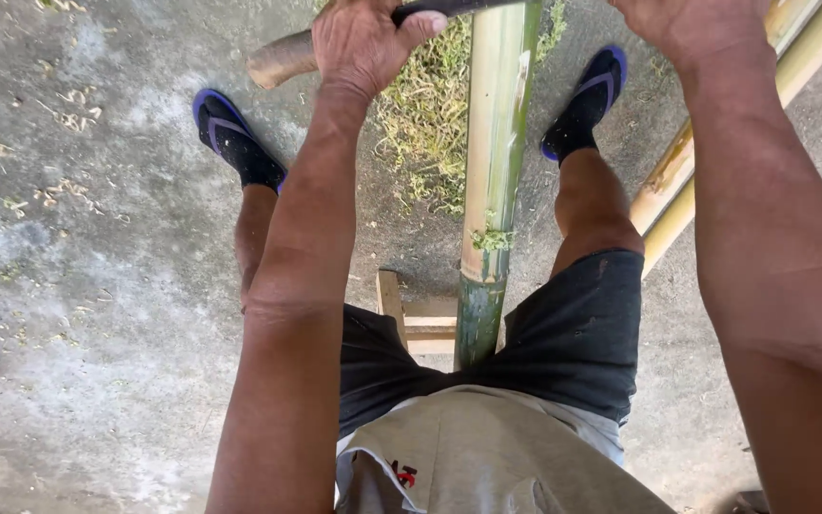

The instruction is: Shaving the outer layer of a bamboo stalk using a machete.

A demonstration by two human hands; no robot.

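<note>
The grey concrete floor fills most of the view, strewn with pale shavings. On it, running away from the person between the legs, lies the long green and cream bamboo pole. Its near end rests on a low wooden stool and passes under the dark shorts. The pole's skin is partly scraped, green at the near end and pale further up. It looks stiff, fairly heavy and smooth enough to slip, so it would best be steadied near the stool or at a node. Two more yellowish bamboo poles lie to the right, just beside the right leg. A heap of green and straw-coloured bamboo shavings sits on the floor left of the pole, between the feet in blue and black sandals.

The left hand is clenched around the rounded wooden handle of a dark-bladed drawknife, whose blade crosses the pole at the top edge. The right hand is cut off by the frame; it seems to grip the blade's far end, but I cannot tell for sure. No containers are in view.
</note>
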